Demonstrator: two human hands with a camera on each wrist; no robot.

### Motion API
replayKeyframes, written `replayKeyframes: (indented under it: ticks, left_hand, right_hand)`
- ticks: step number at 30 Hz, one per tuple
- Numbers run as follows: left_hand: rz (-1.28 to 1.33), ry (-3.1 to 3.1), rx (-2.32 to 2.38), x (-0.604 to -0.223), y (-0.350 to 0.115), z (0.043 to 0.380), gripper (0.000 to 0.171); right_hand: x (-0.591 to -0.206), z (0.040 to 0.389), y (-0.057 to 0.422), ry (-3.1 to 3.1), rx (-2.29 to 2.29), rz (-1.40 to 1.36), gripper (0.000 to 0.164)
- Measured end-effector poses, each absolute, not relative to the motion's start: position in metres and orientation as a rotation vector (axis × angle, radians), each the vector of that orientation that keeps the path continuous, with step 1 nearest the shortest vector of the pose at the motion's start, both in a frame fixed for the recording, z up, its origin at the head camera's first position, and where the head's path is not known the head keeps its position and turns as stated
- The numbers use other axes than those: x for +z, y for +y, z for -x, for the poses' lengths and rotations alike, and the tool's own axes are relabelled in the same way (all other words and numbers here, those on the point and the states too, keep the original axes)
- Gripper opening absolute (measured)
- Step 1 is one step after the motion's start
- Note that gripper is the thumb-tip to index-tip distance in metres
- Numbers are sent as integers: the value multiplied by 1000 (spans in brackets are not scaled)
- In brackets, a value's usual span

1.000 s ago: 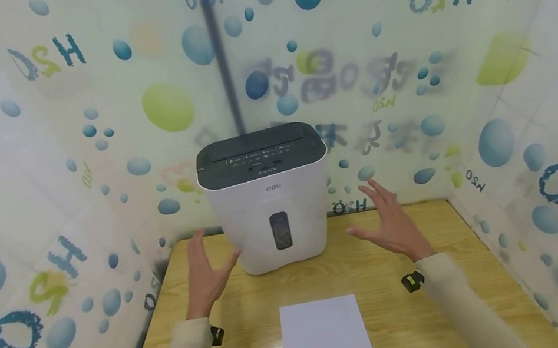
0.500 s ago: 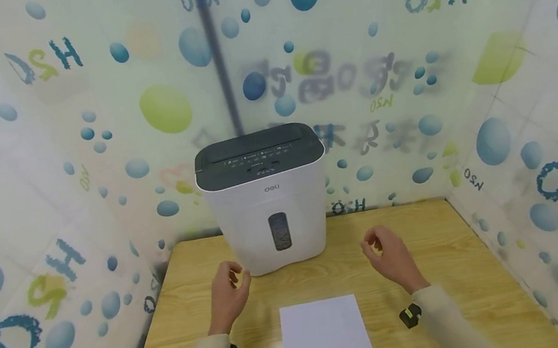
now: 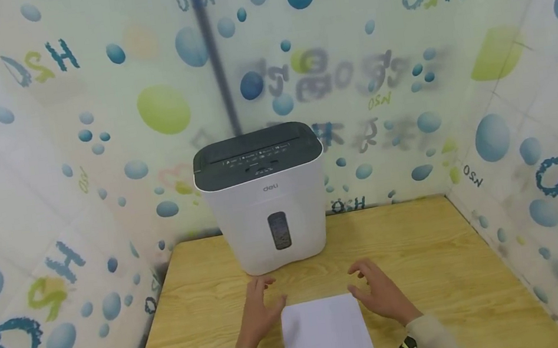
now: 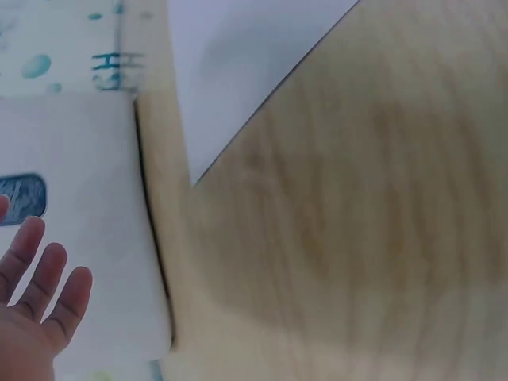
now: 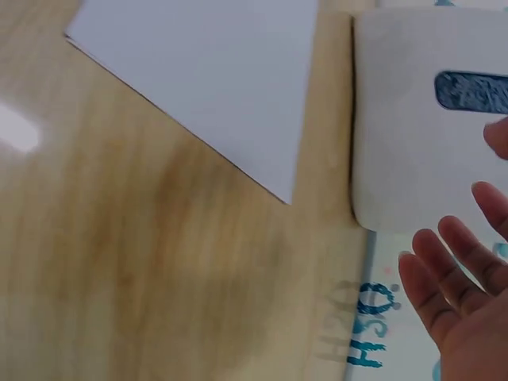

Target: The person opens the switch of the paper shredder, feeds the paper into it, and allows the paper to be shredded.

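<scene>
White paper [image 3: 327,333] lies flat near the front of the wooden table, its edge looking like a thin stack in the right wrist view. My left hand [image 3: 261,313] is at the paper's far left corner, fingers relaxed and holding nothing. At the far right corner is my right hand [image 3: 380,293], thumb close to the paper's edge, also with nothing in it. Behind the paper stands a white paper shredder [image 3: 285,215] with a dark grey top and a small window. Spread fingers [image 4: 49,282] show in the left wrist view, and the right hand's fingers [image 5: 448,274] are loosely extended too.
The wooden table [image 3: 421,273] reaches back to a wall [image 3: 375,18] covered in blue and green dots and lettering. Side walls with the same pattern close in on left and right. The shredder stands at the table's back, left of the middle.
Both hands have come down and inward from beside the shredder to the paper's far corners. Their fingers curled midway and have loosened again. Paper and shredder stay in place.
</scene>
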State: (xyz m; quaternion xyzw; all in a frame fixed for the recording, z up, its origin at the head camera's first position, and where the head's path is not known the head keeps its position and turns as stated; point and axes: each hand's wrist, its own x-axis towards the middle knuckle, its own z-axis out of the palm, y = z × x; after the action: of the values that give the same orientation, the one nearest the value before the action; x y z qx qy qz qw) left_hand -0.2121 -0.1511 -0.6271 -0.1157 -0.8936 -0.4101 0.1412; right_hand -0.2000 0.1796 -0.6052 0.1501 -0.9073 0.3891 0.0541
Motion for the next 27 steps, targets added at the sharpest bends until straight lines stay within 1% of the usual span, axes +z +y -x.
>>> replayKeyframes:
  ticks: [3,5,13,17,22,27]
  left_hand:
    - [415,-2586,-1137,-635,-146,207,49]
    - [455,-2614,-1105,-640,-143,204,58]
    - [617,-2827,-1082,-654,-138,191,105]
    - [692,-2900,-1015,-658,-137,184,121]
    - [779,-2940,-865,-663,-135,176,130]
    - [909,-2956,-770,-669,-134,167,128]
  right_hand:
    - [-616,195,175,-2787,1155,-499,38]
    - [-623,192,173,-2806,1130,-517,48]
    - [-637,181,170,-2866,977,-662,102]
    - [-640,175,169,-2864,972,-719,118]
    - [-651,171,171,-2858,900,-811,128]
    - [-661,166,171,-2878,830,-924,130]
